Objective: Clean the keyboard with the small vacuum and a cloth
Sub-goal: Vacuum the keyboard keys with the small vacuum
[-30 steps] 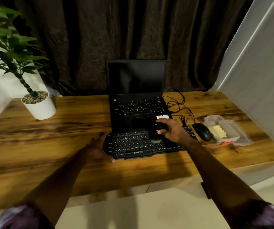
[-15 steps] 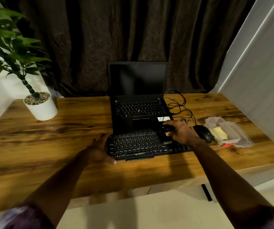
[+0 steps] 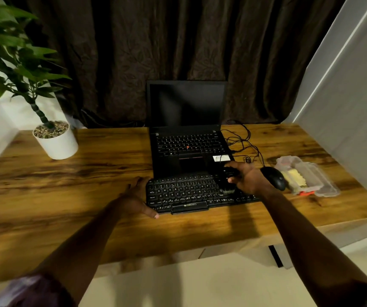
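Head view, catalogued near to far.

1. Desk (image 3: pixel 67 218): wooden top; its near strip carries only the two forearms.
2. Left hand (image 3: pixel 137 199): fingers spread flat, holding nothing, resting at the left end of the keyboard as if to steady it.
3. Keyboard (image 3: pixel 191 192): black, flat on the desk just in front of the laptop.
4. Small vacuum (image 3: pixel 226 181): dark body upright on the right-hand keys, brush end down.
5. Right hand (image 3: pixel 247 178): fingers wrapped around the vacuum.
6. Mouse (image 3: pixel 274 177): just right of that hand, its cord running back.
7. Clear plastic case (image 3: pixel 311 176): further right, something yellow (image 3: pixel 295 177) inside; possibly the cloth, not certain.
8. Laptop (image 3: pixel 188 120): open, screen dark.
9. Potted plant (image 3: pixel 55 140): far left.

Status, by judgement: vacuuming stage under way at the right portion of the keys; how much is already covered cannot be told. Wiping with the cloth appears not yet begun.
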The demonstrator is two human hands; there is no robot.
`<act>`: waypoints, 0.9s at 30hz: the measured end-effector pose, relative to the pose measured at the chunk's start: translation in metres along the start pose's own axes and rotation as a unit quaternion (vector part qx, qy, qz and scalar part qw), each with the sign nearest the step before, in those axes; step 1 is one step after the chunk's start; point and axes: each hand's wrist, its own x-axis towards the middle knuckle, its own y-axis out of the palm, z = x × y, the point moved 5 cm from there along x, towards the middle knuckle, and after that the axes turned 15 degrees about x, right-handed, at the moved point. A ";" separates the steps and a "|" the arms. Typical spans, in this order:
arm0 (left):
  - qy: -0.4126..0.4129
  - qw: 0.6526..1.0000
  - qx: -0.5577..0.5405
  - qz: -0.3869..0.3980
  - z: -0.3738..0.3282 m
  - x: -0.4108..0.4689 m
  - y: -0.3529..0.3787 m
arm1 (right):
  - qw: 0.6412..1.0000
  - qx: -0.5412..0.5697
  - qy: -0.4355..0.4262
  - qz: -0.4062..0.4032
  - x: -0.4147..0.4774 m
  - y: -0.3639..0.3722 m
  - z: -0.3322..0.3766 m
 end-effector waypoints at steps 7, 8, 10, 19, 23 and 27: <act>0.010 1.000 -0.008 -0.012 -0.001 -0.002 0.000 | 0.998 0.041 -0.034 0.017 0.002 0.027 0.020; 0.011 1.000 -0.009 -0.014 -0.003 -0.003 -0.001 | 0.998 0.048 -0.033 0.012 0.002 0.026 0.021; 0.015 1.000 -0.012 -0.017 -0.005 -0.005 -0.003 | 0.998 0.056 -0.031 0.003 -0.001 0.018 0.017; 0.016 1.000 -0.005 -0.017 -0.009 -0.009 -0.007 | 0.999 0.019 -0.029 -0.016 -0.011 -0.002 0.006; 0.014 1.000 -0.011 -0.011 -0.012 -0.013 -0.008 | 0.999 0.039 -0.027 0.015 -0.009 0.018 0.016; 0.017 1.000 -0.015 -0.011 -0.013 -0.013 -0.008 | 0.999 0.042 -0.031 0.005 -0.011 0.014 0.016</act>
